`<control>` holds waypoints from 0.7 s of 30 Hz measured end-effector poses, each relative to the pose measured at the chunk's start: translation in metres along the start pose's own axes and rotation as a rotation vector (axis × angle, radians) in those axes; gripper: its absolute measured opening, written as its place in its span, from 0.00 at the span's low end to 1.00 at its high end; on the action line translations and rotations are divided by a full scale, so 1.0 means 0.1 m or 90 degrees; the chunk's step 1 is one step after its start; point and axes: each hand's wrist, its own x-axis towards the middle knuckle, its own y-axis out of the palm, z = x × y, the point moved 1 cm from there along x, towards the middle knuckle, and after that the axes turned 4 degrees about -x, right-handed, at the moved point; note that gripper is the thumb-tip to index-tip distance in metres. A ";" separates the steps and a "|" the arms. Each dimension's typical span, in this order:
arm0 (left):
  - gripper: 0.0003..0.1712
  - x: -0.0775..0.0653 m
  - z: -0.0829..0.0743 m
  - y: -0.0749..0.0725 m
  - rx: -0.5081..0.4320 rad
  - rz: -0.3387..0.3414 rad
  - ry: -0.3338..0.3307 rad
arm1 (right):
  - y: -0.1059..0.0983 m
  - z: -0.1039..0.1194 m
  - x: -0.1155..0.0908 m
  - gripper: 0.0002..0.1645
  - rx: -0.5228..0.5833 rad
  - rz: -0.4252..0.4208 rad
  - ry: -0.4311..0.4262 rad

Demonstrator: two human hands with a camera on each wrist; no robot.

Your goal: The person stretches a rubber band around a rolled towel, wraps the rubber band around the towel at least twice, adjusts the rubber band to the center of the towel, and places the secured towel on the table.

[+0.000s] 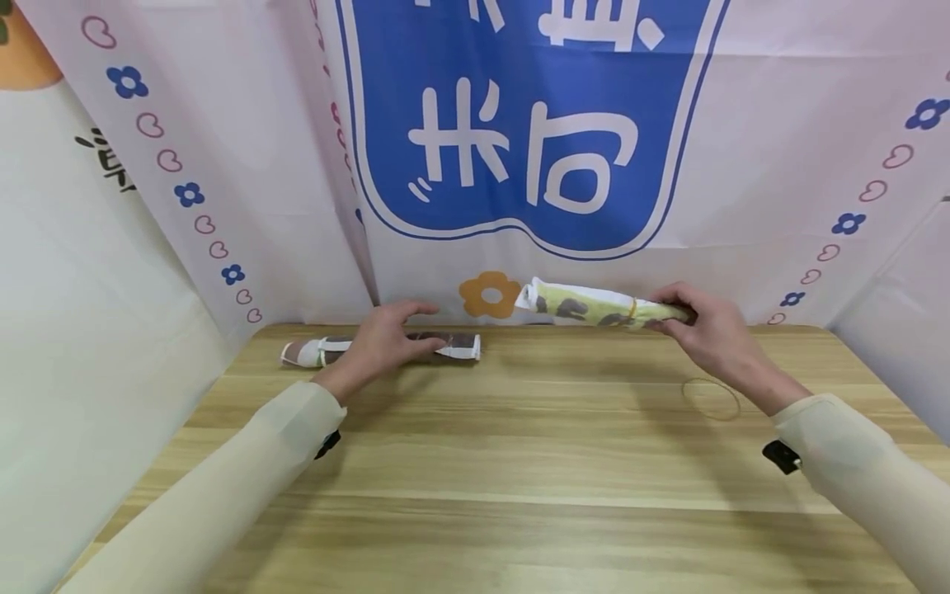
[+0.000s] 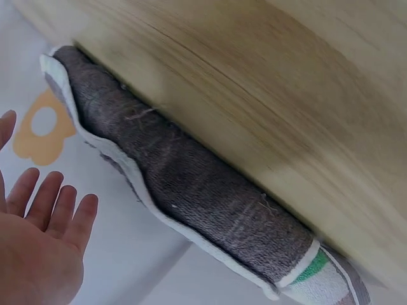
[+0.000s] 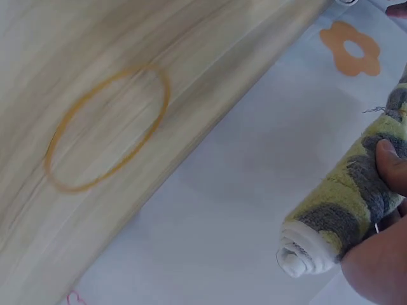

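Observation:
In the head view my right hand [image 1: 708, 330] grips one end of a rolled towel [image 1: 579, 305], yellow-green with grey patches and a white edge. An orange band circles this roll, which is held above the table's far edge. The right wrist view shows the thumb and fingers of my right hand [image 3: 378, 264] round the roll [image 3: 337, 197]. A second rolled towel [image 2: 172, 165], dark brown with white edging, lies along the far edge at the left. Over it is my left hand [image 1: 382, 342], fingers extended and holding nothing; in its wrist view the hand [image 2: 44, 241] appears apart from the towel.
A loose rubber band [image 3: 162, 111] lies on the wooden table [image 1: 475, 495] at the right. Behind the far edge hangs a white cloth [image 1: 252, 124] with a blue printed panel, flowers and hearts.

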 end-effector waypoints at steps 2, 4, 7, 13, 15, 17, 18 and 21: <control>0.32 0.02 0.02 0.00 0.007 0.009 -0.001 | -0.03 -0.05 0.00 0.18 -0.011 0.004 0.000; 0.32 0.03 0.04 0.00 0.011 0.016 0.000 | -0.06 -0.11 0.01 0.18 -0.024 0.009 -0.001; 0.31 0.03 0.07 0.01 0.010 0.018 0.005 | -0.09 -0.18 0.01 0.17 -0.036 0.014 -0.001; 0.32 0.04 0.16 0.06 0.018 0.026 0.009 | -0.14 -0.31 0.03 0.15 -0.045 0.034 0.006; 0.32 0.04 0.19 0.08 0.023 0.030 0.005 | -0.15 -0.36 0.03 0.15 -0.047 0.044 0.015; 0.33 0.05 0.20 0.10 0.024 0.031 0.001 | -0.16 -0.40 0.04 0.15 -0.049 0.049 0.025; 0.33 0.05 0.20 0.10 0.024 0.031 0.000 | -0.16 -0.42 0.04 0.15 -0.048 0.052 0.032; 0.33 0.06 0.18 0.10 0.026 0.034 0.001 | -0.17 -0.46 0.04 0.15 -0.050 0.056 0.045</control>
